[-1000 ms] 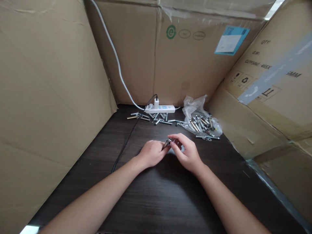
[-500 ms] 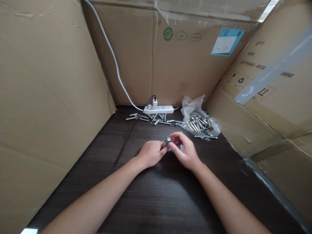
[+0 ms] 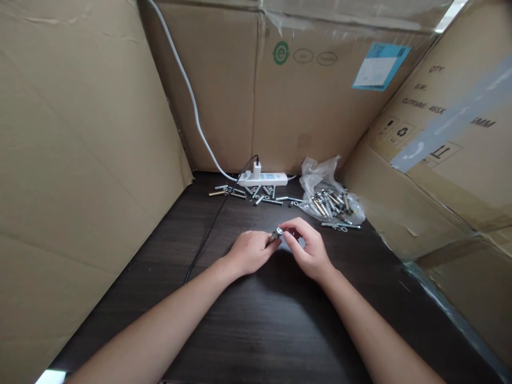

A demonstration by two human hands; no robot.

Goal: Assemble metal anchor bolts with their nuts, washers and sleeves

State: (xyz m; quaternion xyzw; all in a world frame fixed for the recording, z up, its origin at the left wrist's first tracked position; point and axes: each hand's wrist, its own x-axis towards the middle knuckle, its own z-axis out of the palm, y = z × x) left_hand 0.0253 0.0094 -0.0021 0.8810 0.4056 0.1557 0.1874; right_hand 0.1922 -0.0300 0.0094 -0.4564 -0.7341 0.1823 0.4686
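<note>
An expansion bolt (image 3: 276, 233) with a shiny hex head is pinched between the thumb and fingers of my left hand (image 3: 252, 250), over the middle of the table. Its head end points toward the right; its lower part is hidden by the fingers. My right hand (image 3: 306, 248) curls in from the right, thumb and forefinger closed at the bolt's head. Beyond the hands, loose bolt parts (image 3: 272, 201), sleeves and washers lie scattered. A clear plastic bag (image 3: 314, 184) at the back right holds several more expansion bolts (image 3: 330, 202).
A white power strip (image 3: 276, 180) with a plugged-in charger stands against the back cardboard. A black cable (image 3: 208, 232) crosses the dark table (image 3: 256, 330) left of my hands. Cardboard walls (image 3: 100, 160) rise on the left, back and right. More washers (image 3: 342, 229) lie before the bag.
The view has shifted slightly. My right fingertips have moved a little off to the side of the bolt's head, which shows more fully. My left hand keeps its hold.
</note>
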